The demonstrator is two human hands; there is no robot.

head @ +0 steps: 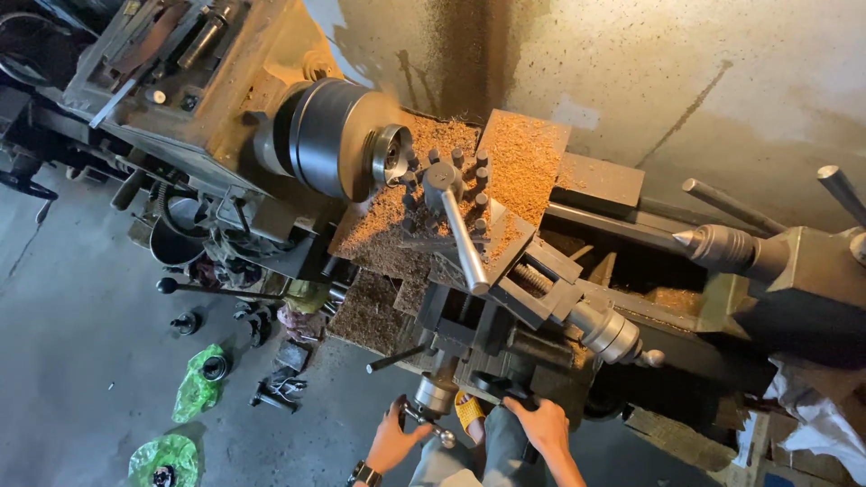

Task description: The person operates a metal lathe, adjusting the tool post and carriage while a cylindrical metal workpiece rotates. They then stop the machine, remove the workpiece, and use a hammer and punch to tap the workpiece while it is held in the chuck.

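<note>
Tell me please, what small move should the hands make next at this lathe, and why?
Probably a slow turn of the crank handle by the left hand: the tool post stands just beside the workpiece in the chuck, and the right hand grips the carriage handwheel.

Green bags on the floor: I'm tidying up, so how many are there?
2: one bag left of the lathe, the other bag at the bottom edge. More may be hidden.

chuck (329,135): blurred | tailstock (794,261): cut by right edge | left hand (392,442) fingers: hide crank
</note>
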